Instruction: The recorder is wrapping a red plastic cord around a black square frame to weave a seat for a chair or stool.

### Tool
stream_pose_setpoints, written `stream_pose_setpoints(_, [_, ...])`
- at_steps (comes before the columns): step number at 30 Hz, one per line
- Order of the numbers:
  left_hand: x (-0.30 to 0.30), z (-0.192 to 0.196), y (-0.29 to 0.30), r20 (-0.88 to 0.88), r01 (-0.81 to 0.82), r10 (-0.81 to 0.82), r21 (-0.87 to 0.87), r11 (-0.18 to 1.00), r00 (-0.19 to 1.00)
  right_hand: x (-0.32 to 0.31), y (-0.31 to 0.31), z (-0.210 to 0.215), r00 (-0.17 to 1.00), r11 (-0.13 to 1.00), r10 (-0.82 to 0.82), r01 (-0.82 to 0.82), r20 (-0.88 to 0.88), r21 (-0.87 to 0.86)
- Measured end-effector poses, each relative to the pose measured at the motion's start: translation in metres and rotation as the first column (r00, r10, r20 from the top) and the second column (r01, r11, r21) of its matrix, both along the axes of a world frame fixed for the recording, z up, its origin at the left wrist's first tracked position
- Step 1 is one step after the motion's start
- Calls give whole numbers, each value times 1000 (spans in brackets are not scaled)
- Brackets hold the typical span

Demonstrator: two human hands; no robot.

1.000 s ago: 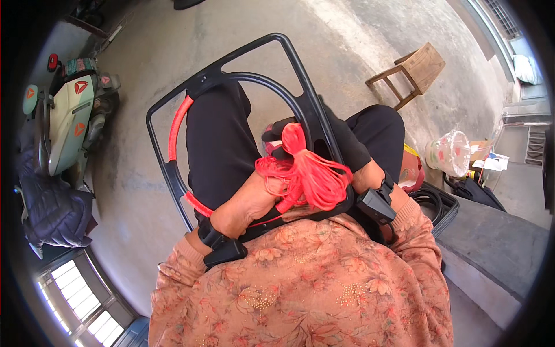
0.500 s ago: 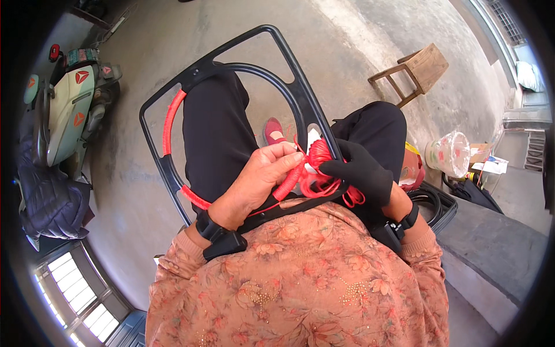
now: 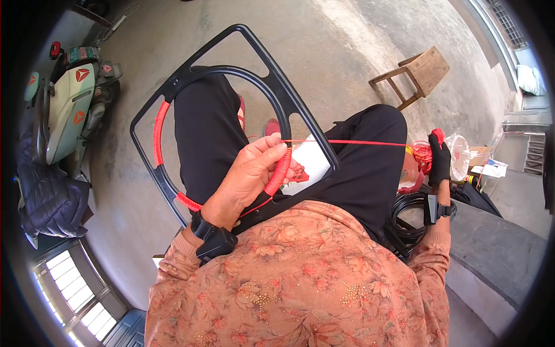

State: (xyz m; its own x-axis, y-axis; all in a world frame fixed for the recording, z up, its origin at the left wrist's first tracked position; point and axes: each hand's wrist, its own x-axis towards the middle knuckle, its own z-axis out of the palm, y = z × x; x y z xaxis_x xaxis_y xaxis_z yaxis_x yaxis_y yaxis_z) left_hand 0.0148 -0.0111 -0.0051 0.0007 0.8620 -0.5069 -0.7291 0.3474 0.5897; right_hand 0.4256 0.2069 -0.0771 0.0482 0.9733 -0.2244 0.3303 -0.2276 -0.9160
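Observation:
A black frame (image 3: pixel 282 95) with a round inner ring lies tilted across my lap. Red cord is wound tightly round several stretches of the ring, including the wrapped section (image 3: pixel 279 173) beside my left hand. Bare, my left hand (image 3: pixel 248 173) pinches the cord against the ring at the upper end of that section. From there a single red cord (image 3: pixel 358 141) runs taut across the frame and my right thigh. At its other end, my right hand (image 3: pixel 440 162), in a black glove, grips a loose red cord bundle (image 3: pixel 422 155) well out to the right.
A wooden stool (image 3: pixel 425 69) lies tipped on the concrete floor ahead. To the left stands a scooter (image 3: pixel 72 115) with a dark padded jacket (image 3: pixel 52 191) on it. Coiled black cable (image 3: pixel 407 222) sits by my right hip, next to a grey ledge (image 3: pixel 491 243).
My right hand has swung from the ring out to the right with the cord bundle, stretching the cord straight. The frame has shifted slightly left; my left hand keeps its pinch.

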Motion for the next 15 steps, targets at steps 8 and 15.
stream_pose_setpoints(8, [1,1,2,-14,-45,45,-34,998,999,-39,-5,23,998,961,68,-69,13,269])
stream_pose_setpoints(15, [14,3,5,-20,153,-153,-32,988,988,-191,-30,45,919,912,322,-237,-226,335])
